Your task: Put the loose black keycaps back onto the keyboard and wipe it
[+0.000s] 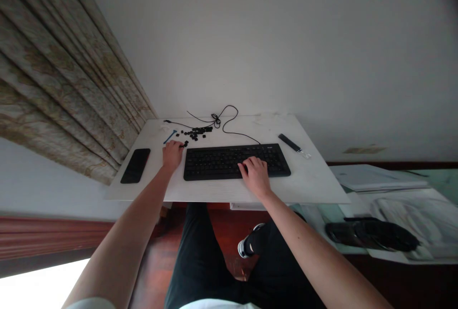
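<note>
A black keyboard lies on a white table, its cable running off the back edge. My right hand rests over the right half of the keys, thumb apart from the bent fingers. Just beyond the keyboard's left end, my left hand has its fingertips closed at a small black keycap on the table. Behind it is a loose heap of black keycaps. A blue stick-like tool lies left of the heap. What sits between my left fingertips is partly hidden.
A dark phone lies at the table's left. At the right is a slim black object with a clear end. The thin cable is bundled near the wall. Patterned curtains hang at left; a black bag-like item sits lower right.
</note>
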`<state>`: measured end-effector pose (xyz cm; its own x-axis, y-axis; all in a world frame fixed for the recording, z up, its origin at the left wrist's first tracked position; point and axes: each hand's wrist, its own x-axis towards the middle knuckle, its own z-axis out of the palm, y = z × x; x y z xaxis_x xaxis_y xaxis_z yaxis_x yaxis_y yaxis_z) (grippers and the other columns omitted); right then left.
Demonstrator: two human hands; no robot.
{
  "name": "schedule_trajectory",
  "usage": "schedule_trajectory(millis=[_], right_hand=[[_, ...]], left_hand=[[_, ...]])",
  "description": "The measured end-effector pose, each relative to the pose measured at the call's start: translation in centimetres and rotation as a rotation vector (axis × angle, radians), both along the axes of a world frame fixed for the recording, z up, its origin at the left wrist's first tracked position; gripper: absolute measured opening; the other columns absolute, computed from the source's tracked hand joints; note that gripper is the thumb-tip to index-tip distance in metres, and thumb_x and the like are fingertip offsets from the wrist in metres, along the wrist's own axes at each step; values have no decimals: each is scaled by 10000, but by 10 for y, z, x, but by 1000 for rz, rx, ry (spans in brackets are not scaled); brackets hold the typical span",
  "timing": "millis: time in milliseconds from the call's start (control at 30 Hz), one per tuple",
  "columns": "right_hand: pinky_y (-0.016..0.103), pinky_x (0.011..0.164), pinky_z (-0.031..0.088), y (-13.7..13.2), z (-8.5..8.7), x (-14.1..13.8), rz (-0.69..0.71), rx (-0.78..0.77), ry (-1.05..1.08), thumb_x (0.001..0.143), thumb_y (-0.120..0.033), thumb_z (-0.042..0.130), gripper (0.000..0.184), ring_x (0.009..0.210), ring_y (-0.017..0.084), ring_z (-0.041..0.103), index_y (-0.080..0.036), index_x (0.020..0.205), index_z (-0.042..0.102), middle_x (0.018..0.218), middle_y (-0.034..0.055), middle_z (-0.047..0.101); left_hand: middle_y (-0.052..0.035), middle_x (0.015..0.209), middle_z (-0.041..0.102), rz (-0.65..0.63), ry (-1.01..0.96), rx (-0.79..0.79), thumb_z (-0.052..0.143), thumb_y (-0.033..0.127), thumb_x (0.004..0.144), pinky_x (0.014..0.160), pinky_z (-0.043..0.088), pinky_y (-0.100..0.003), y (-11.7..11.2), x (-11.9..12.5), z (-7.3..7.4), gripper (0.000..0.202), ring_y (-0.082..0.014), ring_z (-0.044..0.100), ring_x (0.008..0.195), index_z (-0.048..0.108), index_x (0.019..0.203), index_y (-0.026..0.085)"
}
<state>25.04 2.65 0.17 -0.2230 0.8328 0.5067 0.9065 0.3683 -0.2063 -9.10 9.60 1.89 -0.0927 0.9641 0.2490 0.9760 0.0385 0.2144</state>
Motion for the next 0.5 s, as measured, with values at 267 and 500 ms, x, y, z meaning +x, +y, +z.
schedule_trajectory(millis=[267,500], right_hand=[[374,796,335,0,-1,1,13,4,30,1000,-342,483,269,873,233,537,-189,823,617,907,86,636],[376,805,339,0,-2,2,9,1,51,996,-324,484,246,876,233,545,-192,838,619,903,85,640]], left_hand=[[-91,958,702,1,-426,111,555,230,874,922,463,-399,-10,7,1,159,-242,631,963,694,939,189],[-30,890,681,56,-1398,117,703,244,768,865,532,-345,-28,54,11,252,-141,658,792,690,1008,168]])
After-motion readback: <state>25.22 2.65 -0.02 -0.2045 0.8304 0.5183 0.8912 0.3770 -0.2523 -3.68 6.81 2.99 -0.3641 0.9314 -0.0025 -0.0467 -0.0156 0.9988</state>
